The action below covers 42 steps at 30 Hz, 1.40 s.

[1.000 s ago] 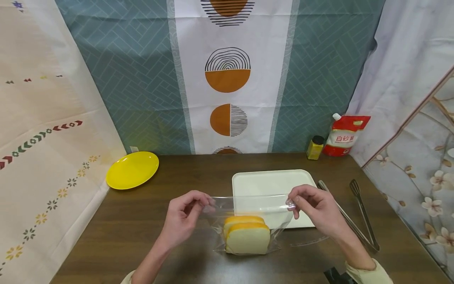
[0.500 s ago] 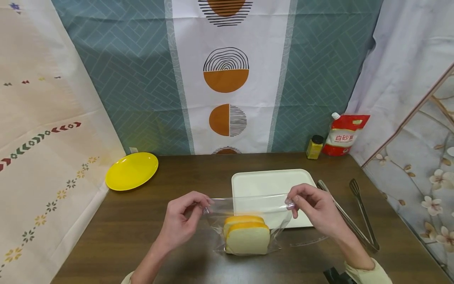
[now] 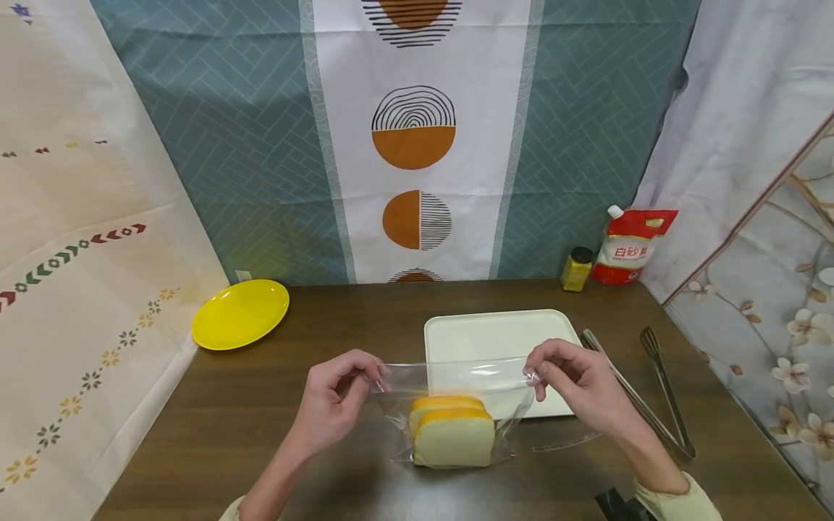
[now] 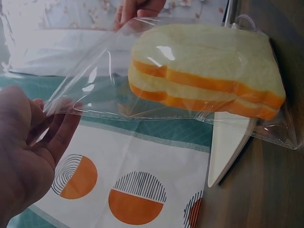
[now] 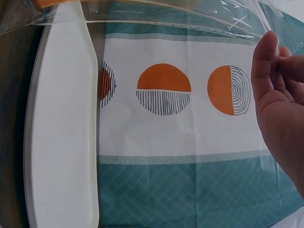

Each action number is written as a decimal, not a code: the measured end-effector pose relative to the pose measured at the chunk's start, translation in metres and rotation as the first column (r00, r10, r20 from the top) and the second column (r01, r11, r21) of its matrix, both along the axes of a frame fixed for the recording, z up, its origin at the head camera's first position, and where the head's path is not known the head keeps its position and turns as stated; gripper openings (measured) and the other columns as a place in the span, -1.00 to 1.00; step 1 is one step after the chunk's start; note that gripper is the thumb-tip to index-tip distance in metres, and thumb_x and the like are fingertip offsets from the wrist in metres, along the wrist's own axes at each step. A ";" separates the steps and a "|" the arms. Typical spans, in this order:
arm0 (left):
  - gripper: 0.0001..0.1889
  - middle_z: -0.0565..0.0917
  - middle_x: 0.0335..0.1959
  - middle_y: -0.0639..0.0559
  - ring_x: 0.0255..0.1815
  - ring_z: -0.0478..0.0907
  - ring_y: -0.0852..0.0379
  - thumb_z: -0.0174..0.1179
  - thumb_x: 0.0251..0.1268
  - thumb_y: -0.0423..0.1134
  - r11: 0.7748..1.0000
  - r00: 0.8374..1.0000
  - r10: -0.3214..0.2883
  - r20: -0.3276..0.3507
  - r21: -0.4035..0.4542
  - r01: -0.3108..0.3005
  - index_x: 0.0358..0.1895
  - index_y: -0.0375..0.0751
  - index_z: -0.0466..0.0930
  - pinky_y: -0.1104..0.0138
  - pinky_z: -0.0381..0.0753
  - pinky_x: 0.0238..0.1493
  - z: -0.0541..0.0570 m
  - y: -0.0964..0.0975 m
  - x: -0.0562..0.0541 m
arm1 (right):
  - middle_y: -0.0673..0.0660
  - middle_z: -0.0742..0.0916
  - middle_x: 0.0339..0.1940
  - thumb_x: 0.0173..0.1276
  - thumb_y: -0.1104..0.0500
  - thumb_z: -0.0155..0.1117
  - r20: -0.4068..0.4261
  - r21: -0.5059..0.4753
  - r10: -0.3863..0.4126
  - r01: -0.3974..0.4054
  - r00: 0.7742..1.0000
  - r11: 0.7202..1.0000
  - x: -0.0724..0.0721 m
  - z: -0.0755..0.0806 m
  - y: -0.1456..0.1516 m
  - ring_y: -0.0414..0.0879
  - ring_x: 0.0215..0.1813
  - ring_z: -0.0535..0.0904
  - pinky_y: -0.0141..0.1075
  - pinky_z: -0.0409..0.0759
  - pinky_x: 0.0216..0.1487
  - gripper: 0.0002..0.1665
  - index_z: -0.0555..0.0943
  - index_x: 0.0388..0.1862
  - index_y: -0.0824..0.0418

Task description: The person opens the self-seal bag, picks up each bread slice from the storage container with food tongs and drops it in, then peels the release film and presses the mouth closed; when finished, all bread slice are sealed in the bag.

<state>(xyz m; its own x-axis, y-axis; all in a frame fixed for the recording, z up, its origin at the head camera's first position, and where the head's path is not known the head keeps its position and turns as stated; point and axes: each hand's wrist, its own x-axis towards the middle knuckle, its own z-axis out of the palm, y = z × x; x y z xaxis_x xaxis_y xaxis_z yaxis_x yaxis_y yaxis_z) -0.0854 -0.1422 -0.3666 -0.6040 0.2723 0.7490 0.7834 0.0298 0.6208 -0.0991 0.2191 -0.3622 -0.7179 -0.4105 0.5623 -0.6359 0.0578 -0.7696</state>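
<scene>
Two slices of bread with orange crusts stand inside a clear plastic bag near the front of the table. My left hand pinches the bag's upper left corner between thumb and fingers. At the upper right corner, my right hand pinches the film the same way, so the top edge is stretched between both hands. From the left wrist view, the bread slices lean together at the bottom of the bag. Behind the bag is a white tray, partly seen through the film.
A yellow plate lies at the back left. Metal tongs rest right of the tray, and a thin clear strip lies near my right wrist. A yellow jar and a red pouch stand at the back right.
Both hands keep their pinch on the bag, with only slight shifts at the top corners. The bread stays put, and the whole head view drifts slightly.
</scene>
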 end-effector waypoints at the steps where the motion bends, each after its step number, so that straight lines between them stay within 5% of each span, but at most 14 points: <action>1: -0.61 0.67 -0.33 -0.17 -0.45 0.64 -0.01 -0.12 0.14 -0.83 1.000 1.000 -0.004 -0.001 0.000 0.004 -0.31 -0.31 0.55 0.31 0.70 -0.34 0.000 0.000 0.000 | 0.14 0.66 -0.43 0.33 0.66 0.09 0.004 0.000 0.006 -0.006 1.000 1.000 0.000 0.000 0.000 -0.08 -0.51 0.59 -0.28 0.47 -0.58 -0.65 0.60 -0.13 0.31; 10: -0.63 0.66 -0.33 -0.20 -0.42 0.64 0.05 -0.07 0.18 -0.81 1.000 1.000 0.005 0.016 -0.014 -0.004 -0.28 -0.28 0.57 0.33 0.70 -0.34 0.003 -0.001 0.004 | 0.17 0.67 -0.30 0.33 0.65 0.06 0.079 -0.041 0.083 -0.080 0.993 0.996 0.003 0.005 0.000 -0.02 -0.43 0.63 -0.27 0.63 -0.40 -0.68 0.59 -0.11 0.37; 16: -0.63 0.66 -0.31 -0.18 -0.41 0.63 0.03 -0.03 0.18 -0.81 1.000 1.000 -0.004 0.017 -0.010 0.004 -0.25 -0.29 0.59 0.36 0.69 -0.33 0.002 -0.002 0.004 | 0.17 0.65 -0.26 0.21 0.68 0.21 0.073 -0.076 0.095 -0.089 0.993 0.993 0.003 0.001 -0.002 -0.04 -0.44 0.60 -0.29 0.57 -0.54 -0.64 0.60 -0.10 0.37; 24: -0.70 0.62 -0.30 -0.23 -0.40 0.67 -0.06 0.00 0.13 -0.79 0.996 0.996 -0.076 0.048 0.054 0.074 -0.21 -0.40 0.55 0.25 0.72 -0.30 0.000 0.000 0.005 | 0.26 0.62 -0.29 0.29 0.56 0.28 0.066 -0.089 0.091 -0.085 0.994 0.992 0.001 -0.005 -0.001 -0.05 -0.45 0.58 -0.25 0.47 -0.61 -0.74 0.59 -0.09 0.37; 34: -0.72 0.62 -0.33 -0.20 -0.40 0.64 -0.01 0.25 0.13 -0.72 1.000 0.994 0.012 0.113 0.017 -0.014 -0.18 -0.33 0.59 0.27 0.72 -0.25 0.000 0.003 0.006 | 0.21 0.63 -0.31 0.31 0.55 0.27 0.075 -0.080 0.045 -0.039 0.996 0.996 0.003 -0.003 -0.003 -0.05 -0.48 0.56 -0.27 0.52 -0.56 -0.77 0.58 -0.10 0.37; 42: -0.61 0.65 -0.28 -0.11 -0.35 0.65 0.04 0.32 0.10 -0.69 0.996 0.992 0.087 0.094 -0.033 -0.084 -0.03 -0.32 0.56 0.31 0.71 -0.24 0.004 0.002 0.012 | 0.17 0.65 -0.36 0.23 0.63 0.27 -0.039 -0.049 -0.062 0.060 0.997 0.997 0.003 -0.002 -0.005 -0.10 -0.53 0.53 -0.34 0.54 -0.56 -0.63 0.54 -0.04 0.36</action>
